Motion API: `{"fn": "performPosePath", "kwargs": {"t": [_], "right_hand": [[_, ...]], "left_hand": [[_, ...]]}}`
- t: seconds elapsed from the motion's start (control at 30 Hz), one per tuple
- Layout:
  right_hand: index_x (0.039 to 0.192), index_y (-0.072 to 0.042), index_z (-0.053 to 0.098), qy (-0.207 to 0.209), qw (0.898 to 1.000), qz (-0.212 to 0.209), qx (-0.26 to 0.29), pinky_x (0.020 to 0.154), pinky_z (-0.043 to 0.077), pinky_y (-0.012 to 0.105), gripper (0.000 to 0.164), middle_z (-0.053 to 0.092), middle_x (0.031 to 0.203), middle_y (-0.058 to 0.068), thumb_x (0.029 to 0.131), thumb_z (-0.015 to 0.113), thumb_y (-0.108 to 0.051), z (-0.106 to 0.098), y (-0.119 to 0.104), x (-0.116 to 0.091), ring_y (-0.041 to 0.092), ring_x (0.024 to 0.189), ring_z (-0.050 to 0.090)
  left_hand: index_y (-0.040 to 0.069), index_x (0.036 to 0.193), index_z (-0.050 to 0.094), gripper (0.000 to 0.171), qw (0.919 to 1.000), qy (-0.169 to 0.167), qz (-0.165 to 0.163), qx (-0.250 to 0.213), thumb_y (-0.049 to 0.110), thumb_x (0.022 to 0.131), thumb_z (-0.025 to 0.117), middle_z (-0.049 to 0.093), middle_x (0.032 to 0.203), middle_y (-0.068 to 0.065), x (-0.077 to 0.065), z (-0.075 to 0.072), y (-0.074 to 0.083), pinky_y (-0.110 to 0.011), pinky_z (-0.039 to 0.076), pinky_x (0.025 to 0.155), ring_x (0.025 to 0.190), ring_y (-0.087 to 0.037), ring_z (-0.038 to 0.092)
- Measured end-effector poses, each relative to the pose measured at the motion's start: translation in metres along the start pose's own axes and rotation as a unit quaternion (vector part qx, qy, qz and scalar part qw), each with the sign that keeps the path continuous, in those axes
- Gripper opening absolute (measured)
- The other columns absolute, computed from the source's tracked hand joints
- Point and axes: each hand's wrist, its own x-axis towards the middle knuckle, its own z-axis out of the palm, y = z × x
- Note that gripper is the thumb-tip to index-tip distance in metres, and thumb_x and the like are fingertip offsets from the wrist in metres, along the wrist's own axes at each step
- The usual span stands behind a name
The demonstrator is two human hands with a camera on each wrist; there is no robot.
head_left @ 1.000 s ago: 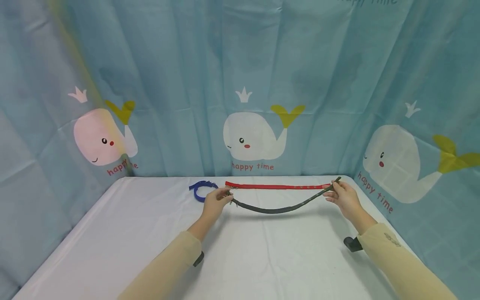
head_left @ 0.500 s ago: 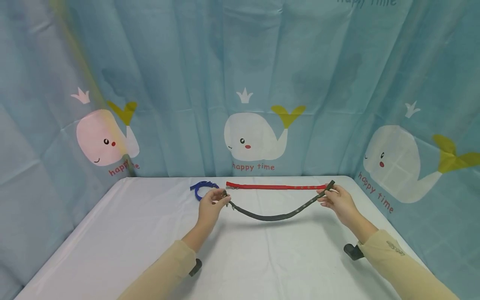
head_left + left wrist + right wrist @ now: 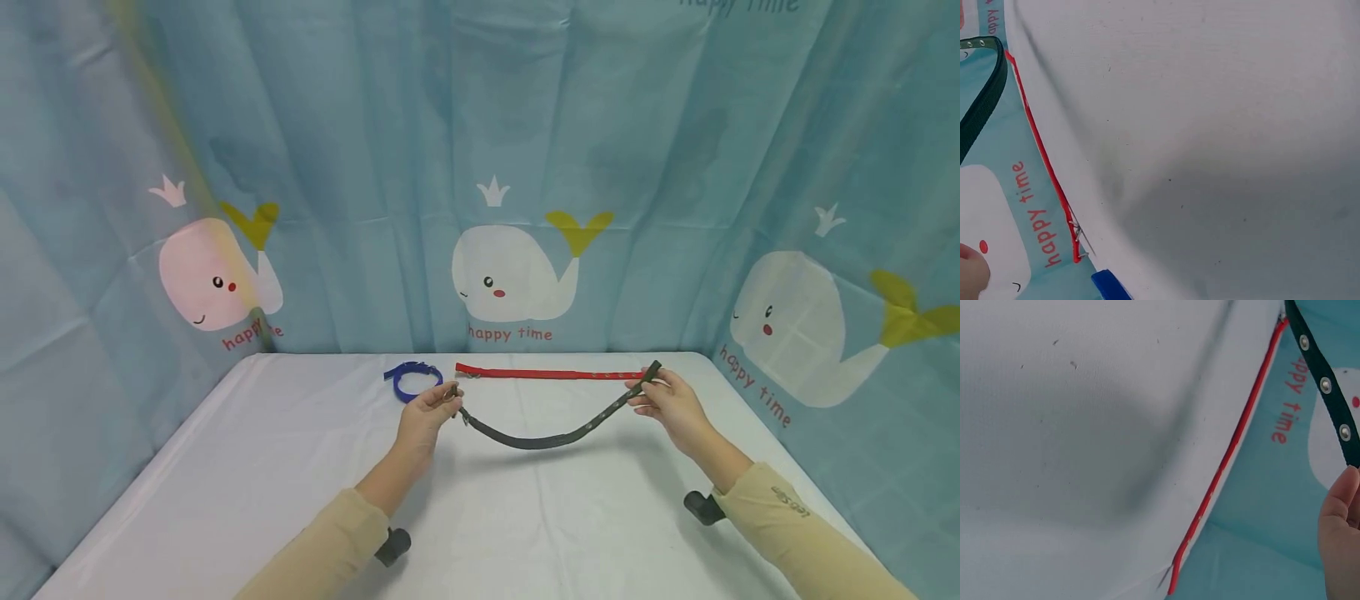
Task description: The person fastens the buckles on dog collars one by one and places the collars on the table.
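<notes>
A dark green dog collar with metal eyelets sags in a curve above the table between both hands. My left hand pinches its buckle end, where a small metal ring hangs. Near the tip of the eyelet end, my right hand pinches the strap; in the right wrist view the thumb lies against it below a row of eyelets. Behind it a red collar lies stretched straight along the table's back edge. Left of that, a blue collar lies curled into a loop, close behind the left hand.
The table has a white cover. A blue curtain with printed whales stands behind and at both sides. Black wrist devices sit under the cuffs of the beige sleeves.
Both hands have come slightly nearer the body, and the right hand has moved left. The dark green collar now sags deeper. The red and blue collars lie as before.
</notes>
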Motion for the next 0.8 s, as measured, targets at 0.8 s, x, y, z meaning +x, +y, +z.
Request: {"fn": "performPosePath", "kwargs": {"t": [0.8], "right_hand": [[0.148, 0.002, 0.031, 0.015, 0.999, -0.026, -0.014, 0.08, 0.047, 0.021, 0.053, 0.066, 0.098, -0.019, 0.104, 0.048, -0.022, 0.014, -0.015, -0.009, 0.002, 0.092, 0.057]], "left_hand": [[-0.003, 0.115, 0.068, 0.027, 0.9959, -0.025, 0.014, 0.086, 0.007, 0.09, 0.068, 0.066, 0.122, -0.01, -0.011, -0.011, 0.004, -0.055, 0.029, 0.109, 0.126, -0.03, 0.051]]}}
